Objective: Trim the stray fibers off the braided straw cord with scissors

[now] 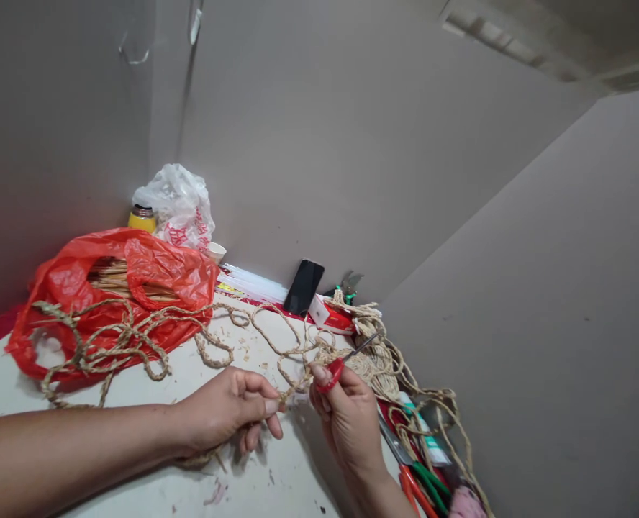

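My left hand (238, 406) pinches a braided straw rope (288, 396) between thumb and fingertips, low over the white table. Close beside it, my right hand (346, 414) is closed around small red-handled scissors (331, 374), their metal blades pointing up and to the right, away from the pinched rope. Whether the right fingers also hold some rope is hidden. Loops of the rope run behind both hands. More rope lies in a loose tangle (130, 338) on the left and in a thick pile (370, 363) on the right.
A red plastic bag (184, 270) holds straw strands. Behind it stand a yellow jar (142, 219) and a white plastic bag (182, 198). A black phone (304, 286) leans at the wall. Larger scissors (424, 485) with orange and green handles lie at right. Straw scraps litter the white table (276, 478).
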Available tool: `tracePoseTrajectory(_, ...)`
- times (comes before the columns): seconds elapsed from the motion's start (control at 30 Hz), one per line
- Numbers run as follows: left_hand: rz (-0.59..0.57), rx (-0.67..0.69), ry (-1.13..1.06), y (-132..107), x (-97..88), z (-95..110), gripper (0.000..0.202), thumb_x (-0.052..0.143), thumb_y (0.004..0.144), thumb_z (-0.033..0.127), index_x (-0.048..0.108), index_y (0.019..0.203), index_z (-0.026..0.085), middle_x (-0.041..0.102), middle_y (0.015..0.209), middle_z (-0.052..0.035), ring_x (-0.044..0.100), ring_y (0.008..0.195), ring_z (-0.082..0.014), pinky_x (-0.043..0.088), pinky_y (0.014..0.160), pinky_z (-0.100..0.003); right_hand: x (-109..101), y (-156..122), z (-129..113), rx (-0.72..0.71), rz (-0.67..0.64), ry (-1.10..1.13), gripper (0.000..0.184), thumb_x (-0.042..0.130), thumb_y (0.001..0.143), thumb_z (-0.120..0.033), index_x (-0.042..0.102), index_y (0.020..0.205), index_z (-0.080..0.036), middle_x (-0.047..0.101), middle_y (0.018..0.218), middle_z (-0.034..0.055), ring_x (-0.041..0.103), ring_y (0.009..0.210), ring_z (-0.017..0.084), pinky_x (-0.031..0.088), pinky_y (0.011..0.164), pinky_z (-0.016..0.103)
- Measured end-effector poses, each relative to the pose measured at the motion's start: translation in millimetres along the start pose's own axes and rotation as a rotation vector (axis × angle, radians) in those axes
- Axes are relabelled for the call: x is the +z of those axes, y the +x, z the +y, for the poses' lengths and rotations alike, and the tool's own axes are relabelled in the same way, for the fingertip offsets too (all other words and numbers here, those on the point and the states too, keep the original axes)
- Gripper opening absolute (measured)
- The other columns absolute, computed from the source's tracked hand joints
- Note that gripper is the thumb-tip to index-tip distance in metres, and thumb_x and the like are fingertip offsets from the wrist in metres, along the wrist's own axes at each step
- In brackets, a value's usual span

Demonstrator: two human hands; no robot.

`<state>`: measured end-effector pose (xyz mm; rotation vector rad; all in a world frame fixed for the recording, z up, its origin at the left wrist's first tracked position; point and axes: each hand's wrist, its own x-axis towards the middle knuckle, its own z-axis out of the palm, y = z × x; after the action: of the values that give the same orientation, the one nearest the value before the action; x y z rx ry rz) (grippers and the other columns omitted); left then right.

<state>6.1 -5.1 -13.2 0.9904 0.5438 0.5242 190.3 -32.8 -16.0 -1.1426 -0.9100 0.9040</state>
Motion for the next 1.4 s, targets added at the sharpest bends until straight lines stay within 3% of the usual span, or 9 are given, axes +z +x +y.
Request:
tracePoseTrajectory(0.33, 0.112, 0.022, 0.034, -5, 3.3, 4, 0.03, 0.068, 0.073, 0.039, 0.059, 0.083, 0.013, 0.069, 0.069, -0.0033, 0.031, 0.03, 0.0006, 0.014, 0.032, -0.017, 0, 8, -2, 0.036, -0.056, -0.093, 0.038, 0.076, 0.067, -0.046, 0.051, 0.059, -0.019, 0.036, 0.045, -0.0082, 0.027, 0.042, 0.007, 0.022, 0.041, 0.021)
tracePoseTrajectory(0.5, 0.244, 0.03, 0.025, -1, -0.4, 3, 0.037, 0.07, 0.069, 0.041, 0.059, 0.09, 0.012, 0.068, 0.067, -0.0017, 0.03, 0.03, -0.0001, 0.014, 0.033, -0.018, -13, 15, -6, 0.047, -0.106, -0.199, 0.036, 0.072, 0.071, -0.05, 0.059, 0.065, -0.017, 0.039, 0.045, -0.0068, 0.029, 0.042, 0.008, 0.023, 0.041, 0.022)
tracePoseTrajectory(0.6, 0.32, 0.064, 0.021, 3, -4.0, 3, 0.039, 0.071, 0.067, 0.041, 0.06, 0.091, 0.012, 0.068, 0.065, -0.0019, 0.03, 0.03, -0.0003, 0.014, 0.033, -0.019, -22, 15, -18, 0.007, -0.133, -0.284, 0.036, 0.071, 0.071, -0.048, 0.056, 0.059, -0.018, 0.037, 0.045, -0.0065, 0.027, 0.043, 0.008, 0.02, 0.041, 0.022)
tracePoseTrajectory(0.73, 0.368, 0.084, 0.033, 6, -7.6, 4, 0.041, 0.071, 0.067, 0.04, 0.061, 0.094, 0.011, 0.069, 0.066, -0.0026, 0.029, 0.03, -0.0006, 0.014, 0.034, -0.019, -24, 9, -38, -0.21, -0.463, -0.818, 0.032, 0.065, 0.074, -0.036, 0.046, 0.054, -0.02, 0.039, 0.051, -0.0048, 0.034, 0.049, 0.01, 0.025, 0.046, 0.024)
tracePoseTrajectory(0.83, 0.38, 0.086, 0.043, 5, -8.5, 6, 0.039, 0.07, 0.068, 0.039, 0.061, 0.095, 0.011, 0.069, 0.066, -0.0024, 0.03, 0.03, -0.0007, 0.015, 0.034, -0.019, -22, 4, -44, -0.318, -0.591, -1.144, 0.026, 0.062, 0.073, -0.029, 0.045, 0.056, -0.021, 0.042, 0.05, -0.0056, 0.034, 0.046, 0.009, 0.024, 0.046, 0.024)
tracePoseTrajectory(1.07, 0.384, 0.061, 0.028, 4, -7.4, 11, 0.038, 0.069, 0.067, 0.038, 0.059, 0.094, 0.012, 0.069, 0.067, -0.0036, 0.031, 0.029, -0.0008, 0.015, 0.033, -0.019, -18, 0, -41, -0.389, -0.587, -1.431, 0.017, 0.061, 0.07, -0.032, 0.052, 0.062, -0.021, 0.053, 0.052, -0.0035, 0.04, 0.047, 0.01, 0.024, 0.05, 0.024)
tracePoseTrajectory(1.4, 0.357, 0.023, 0.039, 2, -6.7, 11, 0.031, 0.066, 0.071, 0.033, 0.055, 0.093, 0.014, 0.07, 0.067, -0.0039, 0.029, 0.027, -0.0007, 0.015, 0.03, -0.017, -8, -4, -37, -0.436, -0.591, -1.541, 0.017, 0.054, 0.075, -0.034, 0.06, 0.07, -0.019, 0.064, 0.061, 0.0018, 0.054, 0.052, 0.014, 0.024, 0.051, 0.025)
